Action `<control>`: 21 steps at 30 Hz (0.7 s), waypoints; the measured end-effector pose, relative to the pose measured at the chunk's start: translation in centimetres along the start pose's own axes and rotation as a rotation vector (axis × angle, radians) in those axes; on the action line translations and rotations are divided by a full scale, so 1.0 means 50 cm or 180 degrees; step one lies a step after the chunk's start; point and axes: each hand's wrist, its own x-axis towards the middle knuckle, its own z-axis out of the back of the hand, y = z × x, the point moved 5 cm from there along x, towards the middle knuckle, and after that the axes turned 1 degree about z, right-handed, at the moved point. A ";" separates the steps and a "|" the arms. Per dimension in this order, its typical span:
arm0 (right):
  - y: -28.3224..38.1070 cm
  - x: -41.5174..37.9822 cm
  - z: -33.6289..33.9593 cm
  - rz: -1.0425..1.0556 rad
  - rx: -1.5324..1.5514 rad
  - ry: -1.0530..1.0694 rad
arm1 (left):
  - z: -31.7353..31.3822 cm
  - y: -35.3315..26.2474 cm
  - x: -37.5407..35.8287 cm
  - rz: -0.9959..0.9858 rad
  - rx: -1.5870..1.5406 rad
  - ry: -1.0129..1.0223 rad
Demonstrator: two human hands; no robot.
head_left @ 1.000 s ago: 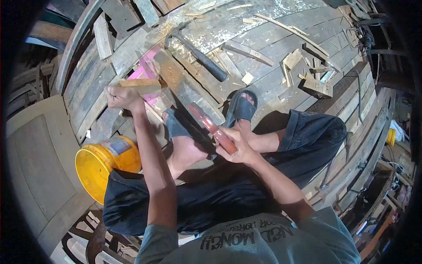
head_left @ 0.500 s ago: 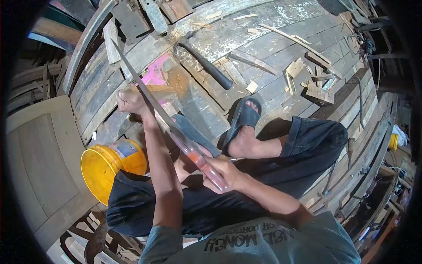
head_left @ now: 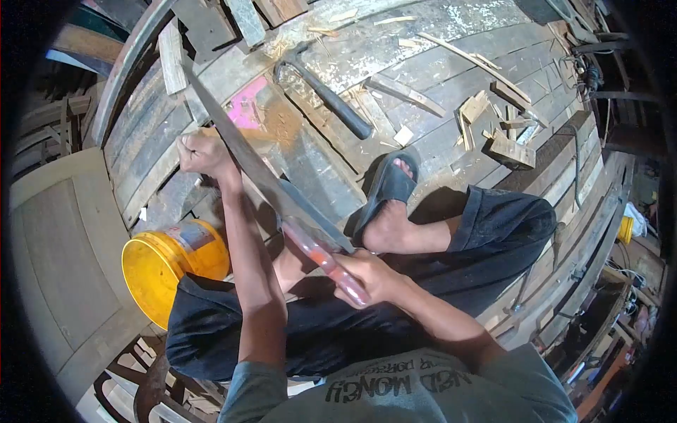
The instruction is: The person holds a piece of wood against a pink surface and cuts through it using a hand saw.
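Observation:
My right hand point(head_left: 374, 277) is closed around the reddish handle of a handsaw point(head_left: 243, 161). The long metal blade runs up and left from the handle, passing just right of my left fist. My left hand point(head_left: 204, 156) is closed on the end of a narrow piece of wood point(head_left: 259, 135), whose lit edge shows to the right, partly behind the blade. Sawdust point(head_left: 284, 125) is heaped by that wood, next to a pink patch point(head_left: 247, 104). Where the teeth meet the wood is hidden.
A hammer-like tool with a black handle point(head_left: 338, 109) lies beyond. Wood offcuts point(head_left: 513, 150) and shavings are scattered on the planks. A yellow bucket point(head_left: 204, 247) lies tipped by my left knee. My sandalled foot point(head_left: 388, 204) is close to the saw.
The saw has turned to show more of its flat side, and its handle has shifted slightly. My left fist has moved a little left in view, as has the bucket.

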 end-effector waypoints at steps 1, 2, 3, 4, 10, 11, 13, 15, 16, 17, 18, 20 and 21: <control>-0.010 0.010 -0.008 -0.0080 0.0137 0.0008 | -0.003 -0.012 -0.004 -0.0054 0.0020 -0.0108; -0.022 0.027 -0.010 -0.0150 0.0279 -0.0004 | -0.001 -0.024 -0.011 0.0001 0.0020 -0.0090; -0.020 0.058 0.005 -0.0100 0.0188 -0.0032 | 0.003 -0.038 -0.015 0.0048 0.0022 -0.0098; -0.046 0.075 0.007 -0.0164 0.0530 -0.0139 | 0.003 -0.043 -0.015 0.0085 0.0011 -0.0126; -0.015 0.008 0.005 -0.0119 0.0164 -0.0182 | 0.004 -0.017 -0.008 -0.0013 -0.0189 -0.0108; -0.011 -0.007 0.012 -0.0380 0.0231 -0.0126 | -0.001 -0.016 -0.008 -0.0017 -0.0207 -0.0079; -0.023 0.023 0.010 -0.0238 0.0188 -0.0048 | -0.004 -0.025 -0.019 0.0015 -0.0173 0.0108; -0.048 0.071 0.014 -0.0229 0.0083 -0.0073 | -0.002 -0.041 -0.022 -0.0090 -0.0037 0.0035; -0.072 0.086 0.017 -0.0305 0.0261 0.0101 | -0.001 -0.045 -0.021 -0.0149 0.0034 -0.0013; -0.072 0.080 0.013 -0.0299 0.0212 0.0056 | 0.003 -0.026 -0.018 0.0319 -0.0367 -0.0131; -0.071 0.079 0.016 -0.0283 0.0136 0.0018 | 0.006 -0.017 -0.018 0.0283 -0.0320 -0.0135; -0.042 0.038 0.016 -0.0128 0.0177 -0.0101 | 0.012 0.008 -0.016 0.0197 -0.0232 -0.0174; -0.034 0.022 0.014 -0.0202 0.0231 -0.0093 | 0.007 0.005 -0.017 0.0456 -0.0444 -0.0152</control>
